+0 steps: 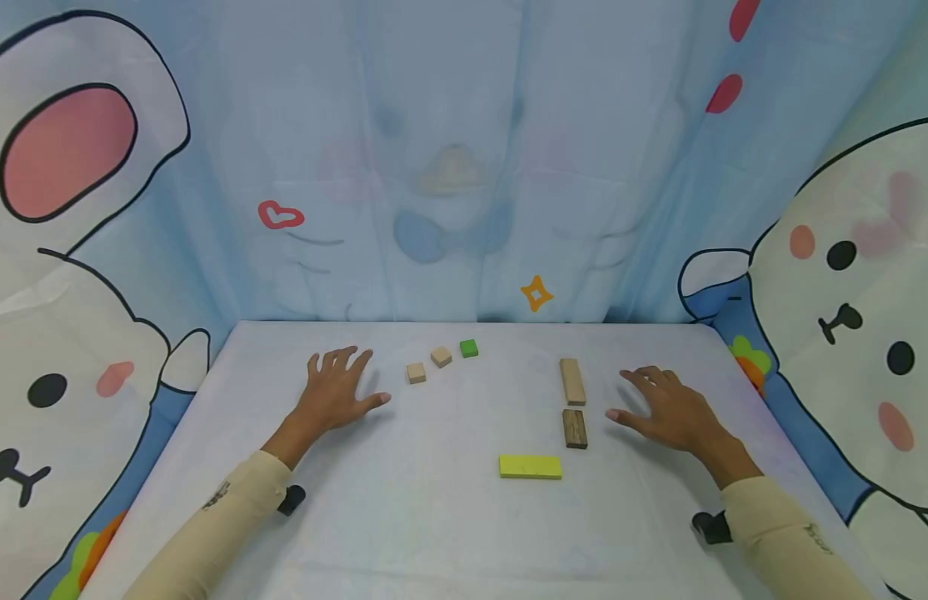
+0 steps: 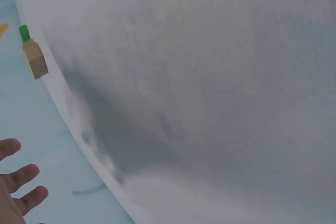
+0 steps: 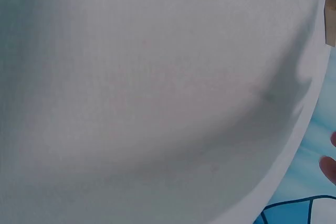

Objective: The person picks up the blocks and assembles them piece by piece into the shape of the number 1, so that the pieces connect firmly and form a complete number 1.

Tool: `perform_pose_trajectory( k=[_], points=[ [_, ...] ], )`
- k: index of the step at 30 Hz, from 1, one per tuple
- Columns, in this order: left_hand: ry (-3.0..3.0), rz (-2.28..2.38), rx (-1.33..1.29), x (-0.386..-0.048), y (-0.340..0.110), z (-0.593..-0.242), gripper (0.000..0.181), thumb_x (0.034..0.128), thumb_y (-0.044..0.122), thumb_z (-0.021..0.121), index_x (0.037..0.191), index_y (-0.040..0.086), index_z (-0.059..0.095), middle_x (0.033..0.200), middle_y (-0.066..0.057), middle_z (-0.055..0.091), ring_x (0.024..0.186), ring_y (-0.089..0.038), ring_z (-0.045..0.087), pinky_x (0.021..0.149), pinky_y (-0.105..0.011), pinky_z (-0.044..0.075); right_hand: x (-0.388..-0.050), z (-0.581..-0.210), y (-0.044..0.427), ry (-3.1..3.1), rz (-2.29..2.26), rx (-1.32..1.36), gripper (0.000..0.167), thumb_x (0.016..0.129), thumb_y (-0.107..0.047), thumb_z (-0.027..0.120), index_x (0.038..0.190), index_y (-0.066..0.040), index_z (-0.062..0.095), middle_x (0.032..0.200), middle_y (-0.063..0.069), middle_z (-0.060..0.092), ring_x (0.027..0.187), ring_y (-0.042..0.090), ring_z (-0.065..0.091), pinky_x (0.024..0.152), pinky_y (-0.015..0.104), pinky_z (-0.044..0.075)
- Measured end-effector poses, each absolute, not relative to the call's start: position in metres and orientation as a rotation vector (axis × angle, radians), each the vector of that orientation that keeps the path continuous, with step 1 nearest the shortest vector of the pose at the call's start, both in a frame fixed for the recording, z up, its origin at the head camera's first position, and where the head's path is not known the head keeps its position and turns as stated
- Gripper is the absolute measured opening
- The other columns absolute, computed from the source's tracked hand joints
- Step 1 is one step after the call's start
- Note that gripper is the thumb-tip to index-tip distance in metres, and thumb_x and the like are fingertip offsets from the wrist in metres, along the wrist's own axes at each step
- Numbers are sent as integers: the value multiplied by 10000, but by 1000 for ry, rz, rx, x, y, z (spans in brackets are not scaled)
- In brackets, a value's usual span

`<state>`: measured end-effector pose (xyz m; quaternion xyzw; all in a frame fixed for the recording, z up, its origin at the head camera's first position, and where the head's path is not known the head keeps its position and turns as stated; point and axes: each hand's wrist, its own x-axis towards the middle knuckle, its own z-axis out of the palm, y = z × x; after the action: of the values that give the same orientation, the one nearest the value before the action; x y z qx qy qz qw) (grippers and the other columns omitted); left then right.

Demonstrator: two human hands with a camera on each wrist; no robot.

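Note:
In the head view my left hand is spread over the table's left side, holding nothing. Just right of its fingers sit two small plain wooden cubes, one nearer and one farther, with a green cube beyond them. My right hand hovers on the right, fingers apart, also holding nothing. To its left, a light wooden plank lies end to end with a shorter dark wooden block. Closer to me lies a yellow plank. Only some fingertips show in each wrist view.
A white cloth covers the table. Behind its far edge hangs a light blue curtain with cartoon prints, continuing along both sides. A black wrist device sits under the right sleeve, and another under the left.

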<state>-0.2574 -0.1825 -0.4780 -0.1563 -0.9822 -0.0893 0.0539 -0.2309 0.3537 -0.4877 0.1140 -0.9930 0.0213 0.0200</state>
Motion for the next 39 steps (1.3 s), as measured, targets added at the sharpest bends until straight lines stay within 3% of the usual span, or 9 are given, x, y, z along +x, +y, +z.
perform_pose_trajectory(
  k=[7, 11, 20, 28, 39],
  points=[
    [-2869, -262, -531, -252, -171, -475, 744, 890, 626, 632, 1396, 89, 540, 1358, -195, 549, 1263, -431, 494, 1061, -652, 294, -230, -481, 343, -3115, 134, 376, 844, 858, -707, 610, 1401, -64, 545, 1217, 224, 634, 1060, 404, 634, 776, 629, 535],
    [-2849, -233, -582, -250, -162, -472, 674, 910, 595, 633, 1358, 93, 577, 1290, -165, 600, 1210, -383, 546, 1043, -607, 342, -229, -479, 337, -3121, 162, 400, 802, 859, -683, 634, 1371, -68, 575, 1117, 160, 677, 943, 323, 661, 773, 619, 535],
    [-2899, -310, -624, -244, -143, -464, 602, 935, 537, 633, 1337, 89, 598, 1255, -130, 651, 1183, -336, 601, 1025, -561, 408, -228, -482, 323, -3100, 154, 495, 735, 853, -652, 667, 1337, -102, 615, 1072, 92, 681, 921, 256, 659, 764, 541, 564],
    [-2928, -325, -704, -236, -128, -463, 534, 933, 518, 654, 1271, 105, 644, 1122, -60, 702, 1090, -266, 643, 966, -503, 456, -226, -483, 314, -3079, 137, 565, 720, 858, -646, 663, 1316, -91, 628, 1038, 73, 684, 873, 215, 654, 697, 459, 567],
    [-2881, -417, -847, -232, -108, -465, 479, 935, 481, 669, 1210, 89, 681, 1145, -59, 716, 1092, -267, 638, 965, -500, 450, -224, -484, 306, -3078, 155, 634, 665, 863, -597, 683, 1310, -107, 628, 1009, 31, 689, 826, 165, 649, 635, 408, 525]
  ],
)
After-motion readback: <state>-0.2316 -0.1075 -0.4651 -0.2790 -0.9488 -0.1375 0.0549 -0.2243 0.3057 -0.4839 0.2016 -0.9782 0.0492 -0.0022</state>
